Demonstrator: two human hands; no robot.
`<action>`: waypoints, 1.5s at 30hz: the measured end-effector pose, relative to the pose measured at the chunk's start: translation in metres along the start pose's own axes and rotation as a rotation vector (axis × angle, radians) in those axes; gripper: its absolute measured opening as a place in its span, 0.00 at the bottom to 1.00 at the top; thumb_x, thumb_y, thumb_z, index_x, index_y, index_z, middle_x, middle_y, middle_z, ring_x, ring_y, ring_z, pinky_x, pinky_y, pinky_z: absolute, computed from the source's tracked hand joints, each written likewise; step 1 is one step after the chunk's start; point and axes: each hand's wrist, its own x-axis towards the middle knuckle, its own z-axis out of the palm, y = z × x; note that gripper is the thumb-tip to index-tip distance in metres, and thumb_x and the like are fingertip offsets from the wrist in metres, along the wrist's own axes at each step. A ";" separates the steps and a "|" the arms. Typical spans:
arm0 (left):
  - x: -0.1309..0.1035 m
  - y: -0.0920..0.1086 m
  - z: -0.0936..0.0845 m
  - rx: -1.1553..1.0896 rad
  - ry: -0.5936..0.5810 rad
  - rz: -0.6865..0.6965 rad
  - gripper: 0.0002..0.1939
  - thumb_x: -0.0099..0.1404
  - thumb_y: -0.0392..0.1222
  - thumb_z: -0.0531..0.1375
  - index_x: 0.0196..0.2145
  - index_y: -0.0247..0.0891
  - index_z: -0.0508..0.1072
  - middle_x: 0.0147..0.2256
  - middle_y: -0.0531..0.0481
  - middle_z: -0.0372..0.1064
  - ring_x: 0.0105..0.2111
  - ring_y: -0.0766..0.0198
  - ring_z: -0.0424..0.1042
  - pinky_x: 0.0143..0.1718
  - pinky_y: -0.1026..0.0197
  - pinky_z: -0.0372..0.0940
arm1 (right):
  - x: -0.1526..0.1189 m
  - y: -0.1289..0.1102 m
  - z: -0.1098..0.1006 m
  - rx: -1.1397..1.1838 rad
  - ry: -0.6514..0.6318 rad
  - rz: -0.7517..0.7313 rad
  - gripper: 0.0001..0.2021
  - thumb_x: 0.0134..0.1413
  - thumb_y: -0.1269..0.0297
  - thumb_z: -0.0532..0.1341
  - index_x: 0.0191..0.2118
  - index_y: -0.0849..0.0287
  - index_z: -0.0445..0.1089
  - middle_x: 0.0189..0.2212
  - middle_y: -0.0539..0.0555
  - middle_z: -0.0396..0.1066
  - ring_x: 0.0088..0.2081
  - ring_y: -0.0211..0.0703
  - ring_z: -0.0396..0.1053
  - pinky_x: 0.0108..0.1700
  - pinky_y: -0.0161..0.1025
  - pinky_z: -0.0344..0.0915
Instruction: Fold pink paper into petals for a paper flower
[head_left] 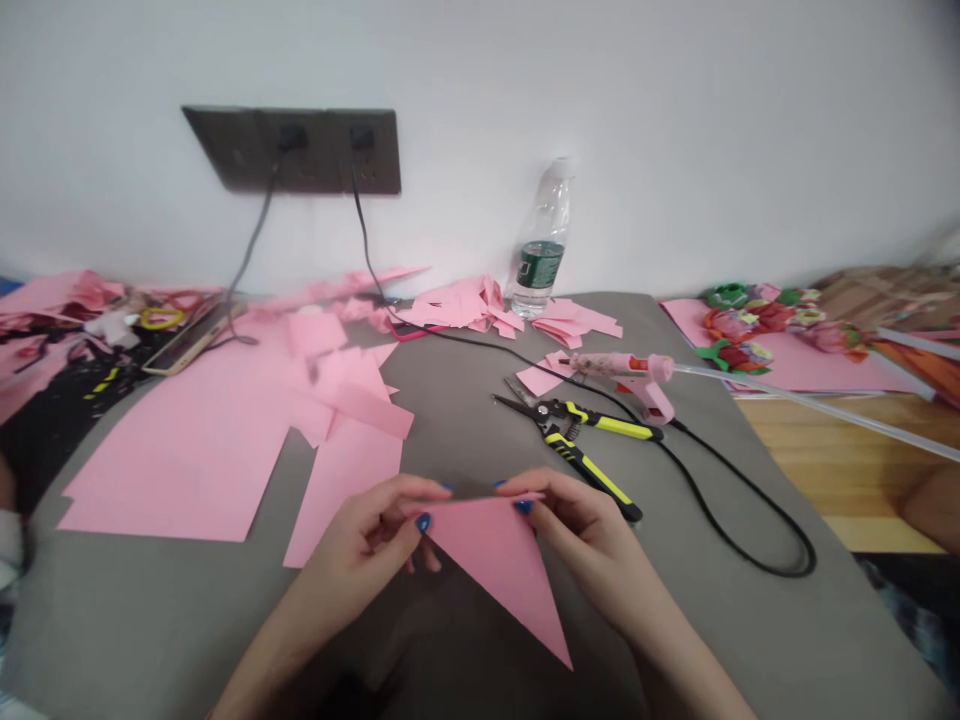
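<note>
A pink paper triangle (499, 560) hangs between my hands near the table's front, one point reaching down to the right. My left hand (382, 530) pinches its upper left corner between thumb and fingers. At the upper right corner, my right hand (574, 520) grips the paper the same way. The top edge looks folded over or doubled. Just beyond my right hand lie shears (577, 430) with black and yellow handles, their jaws spread. Cut pink sheets (187, 460) lie on the table to the left, beyond my left hand.
A pink hot glue gun (630, 375) with a long glue stick lies right, its black cord looping over the grey table (712, 620). A water bottle (541, 250) leans by the wall among pink scraps (457, 303). Paper flowers (765, 320) sit far right; a phone (191, 345) lies left.
</note>
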 end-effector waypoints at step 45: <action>-0.023 -0.040 0.064 1.000 -0.368 0.305 0.39 0.58 0.28 0.62 0.67 0.25 0.59 0.69 0.21 0.40 0.68 0.32 0.41 0.61 0.33 0.60 | -0.001 0.047 -0.004 -0.362 0.306 -0.055 0.16 0.59 0.62 0.52 0.50 0.58 0.70 0.47 0.62 0.74 0.49 0.54 0.71 0.51 0.54 0.68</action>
